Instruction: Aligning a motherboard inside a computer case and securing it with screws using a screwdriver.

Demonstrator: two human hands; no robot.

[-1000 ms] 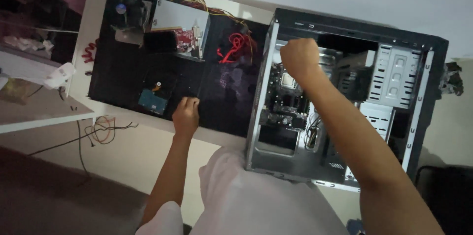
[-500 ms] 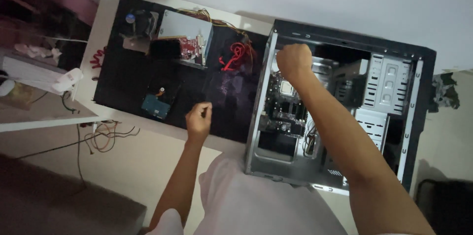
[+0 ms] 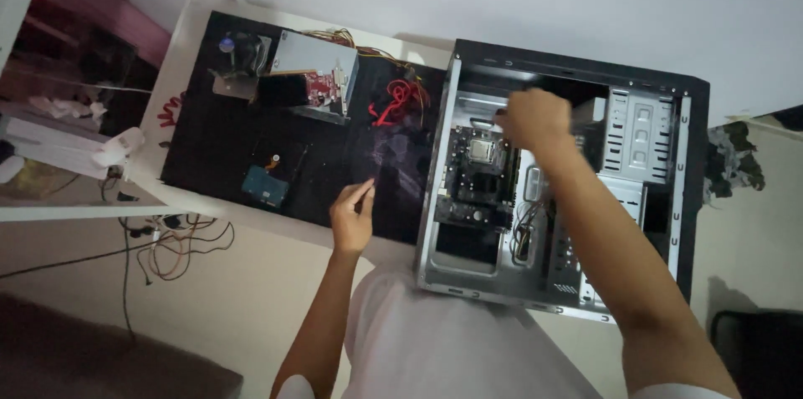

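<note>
An open black computer case [image 3: 577, 73] lies on its side on a white table. Inside it are a motherboard [image 3: 481, 186] with a bare processor [image 3: 483, 148]. My right hand [image 3: 534, 119] reaches into the case just right of the processor. Its fingers are curled tight, and whatever they hold is hidden. My left hand [image 3: 351, 217] rests on the front part of a black mat [image 3: 217, 148], left of the case. Its thumb and fingertips are pinched together, with nothing visible between them.
On the mat lie a grey power supply [image 3: 314, 56], a red card [image 3: 322, 89], red cables [image 3: 393, 102], a cooler fan [image 3: 238, 52] and a blue drive [image 3: 266, 184]. Loose cables [image 3: 167, 236] lie on the floor below the table's left edge.
My left hand has shifted right along the mat towards the case and gone from a fist to a pinch. My right hand has stayed inside the case over the motherboard.
</note>
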